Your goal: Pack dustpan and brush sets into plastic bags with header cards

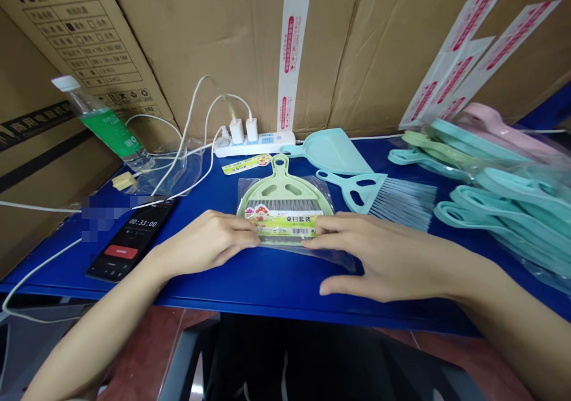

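A light green dustpan and brush set [280, 190] lies flat on the blue table in a clear plastic bag, handle end away from me. Its grey bristles show above a yellow-green printed label [285, 223]. My left hand [209, 240] is closed at the lower left edge of the pack, fingertips together on the bag and label. My right hand [379, 255] rests its stretched fingers on the label's right end, with the thumb spread away over the table. Just behind the pack are a loose light blue dustpan [336, 151] and a blue brush [361, 193] with grey-blue bristles.
Bagged blue, green and pink sets [513, 204] are heaped at the right. A loose label card [247, 164] lies near a power strip [263, 144] with chargers and white cables. A phone [131, 240] and a tilted bottle [107, 127] are left. Cardboard boxes [232, 38] stand behind.
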Demonstrator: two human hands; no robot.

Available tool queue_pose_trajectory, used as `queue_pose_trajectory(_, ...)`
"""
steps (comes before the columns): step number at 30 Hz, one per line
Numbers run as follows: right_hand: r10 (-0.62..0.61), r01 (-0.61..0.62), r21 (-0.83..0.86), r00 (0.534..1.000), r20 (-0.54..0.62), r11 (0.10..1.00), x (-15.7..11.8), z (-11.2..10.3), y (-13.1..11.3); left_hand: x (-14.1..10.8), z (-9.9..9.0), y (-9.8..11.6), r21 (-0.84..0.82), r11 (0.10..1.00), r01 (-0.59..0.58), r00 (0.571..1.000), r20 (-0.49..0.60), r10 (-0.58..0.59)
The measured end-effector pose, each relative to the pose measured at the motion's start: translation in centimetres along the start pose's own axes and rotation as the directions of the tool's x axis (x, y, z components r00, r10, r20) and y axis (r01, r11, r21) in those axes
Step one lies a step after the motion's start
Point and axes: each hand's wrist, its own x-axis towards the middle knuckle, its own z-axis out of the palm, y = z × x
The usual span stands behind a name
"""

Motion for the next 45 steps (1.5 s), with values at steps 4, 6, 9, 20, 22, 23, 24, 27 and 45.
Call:
queue_pose_trajectory(4,0.006,-0.005,-0.01,0.999,0.05,1.0,-0.1,0.1,-0.2,-0.1,-0.2,0.1,-0.053,0.999,-0.009,1.0,0.012,0.009)
queue_pose_trajectory(6,-0.002,0.002,-0.001,0.999,0.043,1.0,-0.1,0.2,-0.2,-0.1,-0.2,0.2,-0.08,0.997,-0.006,1.0,0.023,0.008)
queue_pose_trajectory(9,-0.007,0.007,0.021,1.0,0.014,1.0,-0.1,0.5,-0.3,0.0,-0.3,0.4,-0.104,0.995,0.01,0.999,0.051,-0.005)
queue_pose_trajectory(20,0.09,-0.086,0.09,0.995,-0.039,0.992,0.7,1.0,-0.4,0.3,0.3,0.8,-0.081,0.982,0.169,0.986,0.02,-0.168)
queue_pose_trajectory(22,0.097,-0.092,0.08,0.993,-0.06,0.993,0.8,1.0,-0.4,0.3,0.4,0.8,-0.101,0.978,0.182,0.983,0.02,-0.181)
queue_pose_trajectory(23,0.103,-0.098,0.077,0.992,-0.068,0.992,0.9,1.0,-0.3,0.4,0.4,0.8,-0.116,0.975,0.191,0.982,0.02,-0.19)
queue_pose_trajectory(24,0.109,-0.104,0.077,0.991,-0.076,0.992,1.0,1.0,-0.2,0.4,0.4,0.9,-0.131,0.971,0.199,0.98,0.017,-0.199)
queue_pose_trajectory(27,0.122,-0.113,0.102,0.988,-0.09,0.988,1.1,1.0,0.0,0.4,0.4,0.9,-0.15,0.965,0.215,0.975,-0.026,-0.221)
queue_pose_trajectory(45,0.137,-0.112,0.206,0.984,-0.113,0.972,1.3,0.9,0.3,0.4,0.7,0.4,-0.111,0.967,0.23,0.973,0.008,-0.231)
